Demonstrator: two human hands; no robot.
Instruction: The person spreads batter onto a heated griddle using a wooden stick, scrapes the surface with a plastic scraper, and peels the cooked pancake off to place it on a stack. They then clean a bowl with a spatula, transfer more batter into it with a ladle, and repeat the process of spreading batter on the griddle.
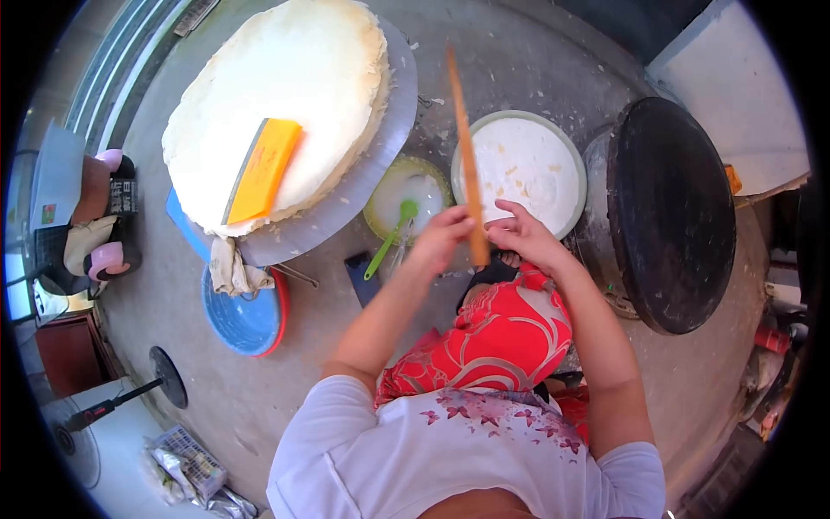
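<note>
My left hand has its fingers closed on the lower part of a long, flat wooden stick, which stands nearly upright in view. Beside the stick's other edge is my right hand, fingers apart and curved toward it; whether they touch is hard to make out. Just beyond my hands sits a round white basin of white powder or batter with pale flakes on top. Left of it, a green-handled utensil rests in a bowl of whitish liquid.
A thick round stack of thin pale sheets lies on a round metal tray, an orange scraper on top. A black round griddle stands at right. A blue basin and a cloth are at lower left.
</note>
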